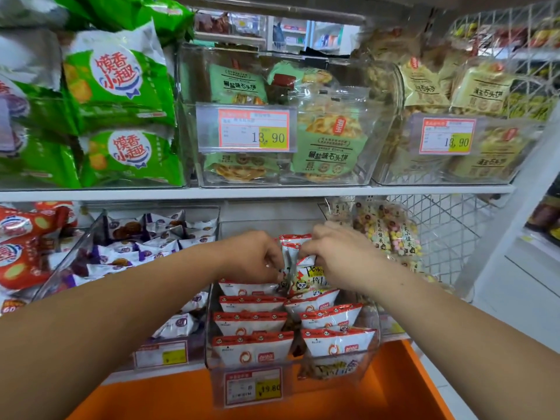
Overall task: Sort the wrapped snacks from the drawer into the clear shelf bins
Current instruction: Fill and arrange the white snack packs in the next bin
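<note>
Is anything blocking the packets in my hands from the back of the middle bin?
Nothing visible: left hand and right hand hold the packets at the back of the clear bin, behind the standing rows.

Left hand: was bare from fingertips to wrist.
Right hand: was bare likewise.
Left forearm: was bare behind the fingers.
Right forearm: was bare too.

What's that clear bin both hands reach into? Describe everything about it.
The clear bin, glossy plastic by its look, sits above an orange drawer. Rows of red-and-white packets stand in it. A red-bordered price tag hangs on its front. Left hand and right hand pinch packets at its back.
</note>
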Action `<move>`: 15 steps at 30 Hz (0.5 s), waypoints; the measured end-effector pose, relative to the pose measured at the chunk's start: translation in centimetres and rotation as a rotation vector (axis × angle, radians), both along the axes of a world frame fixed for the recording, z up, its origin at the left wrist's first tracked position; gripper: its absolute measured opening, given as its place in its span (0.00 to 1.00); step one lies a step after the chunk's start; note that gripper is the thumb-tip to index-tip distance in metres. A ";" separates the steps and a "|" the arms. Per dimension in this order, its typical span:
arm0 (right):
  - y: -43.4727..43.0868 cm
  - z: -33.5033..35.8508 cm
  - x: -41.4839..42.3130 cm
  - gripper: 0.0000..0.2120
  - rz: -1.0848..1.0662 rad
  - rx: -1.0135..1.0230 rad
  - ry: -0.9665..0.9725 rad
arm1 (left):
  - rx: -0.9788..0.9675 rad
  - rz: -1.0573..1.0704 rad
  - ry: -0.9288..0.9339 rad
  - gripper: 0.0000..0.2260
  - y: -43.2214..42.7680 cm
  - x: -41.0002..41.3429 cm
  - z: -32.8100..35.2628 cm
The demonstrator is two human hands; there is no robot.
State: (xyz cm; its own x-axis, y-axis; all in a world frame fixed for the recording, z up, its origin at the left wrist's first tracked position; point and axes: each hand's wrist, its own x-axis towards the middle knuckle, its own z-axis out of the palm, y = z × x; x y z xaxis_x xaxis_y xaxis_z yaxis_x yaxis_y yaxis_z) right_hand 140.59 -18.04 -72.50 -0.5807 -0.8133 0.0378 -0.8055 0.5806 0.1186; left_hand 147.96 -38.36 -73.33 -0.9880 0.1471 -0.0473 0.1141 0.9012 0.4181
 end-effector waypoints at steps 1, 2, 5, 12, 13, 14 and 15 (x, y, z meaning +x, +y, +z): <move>-0.2 -0.4 0.2 0.23 0.025 0.011 0.044 | -0.023 -0.014 0.002 0.06 0.1 0.0 -0.2; -0.5 -0.6 0.4 0.23 0.042 0.009 0.069 | -0.049 -0.020 0.008 0.06 0.1 0.0 -0.3; -1.2 -1.2 0.5 0.21 0.021 -0.033 0.029 | -0.051 0.023 0.039 0.06 -0.2 0.0 -0.6; -0.7 -0.1 0.4 0.15 -0.222 -0.187 -0.319 | 0.086 0.108 0.094 0.10 0.6 -2.0 -0.3; -0.3 -0.3 0.5 0.14 -0.223 -0.187 -0.342 | 0.088 0.100 0.049 0.11 0.8 -2.7 -0.5; 0.1 -0.6 0.6 0.15 -0.223 -0.183 -0.350 | 0.077 0.101 0.010 0.12 1.0 -3.4 -0.9; 0.5 -0.9 0.8 0.16 -0.223 -0.187 -0.345 | 0.063 0.109 -0.019 0.12 1.2 -4.0 -1.2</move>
State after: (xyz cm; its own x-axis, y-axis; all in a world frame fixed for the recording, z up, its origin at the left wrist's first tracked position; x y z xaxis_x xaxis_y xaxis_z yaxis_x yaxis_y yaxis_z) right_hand 141.38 -17.53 -73.39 -0.7452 -0.6647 -0.0546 -0.6324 0.7302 -0.2586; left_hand 143.97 -37.17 -74.50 -0.9973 0.0421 -0.0602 0.0085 0.8797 0.4754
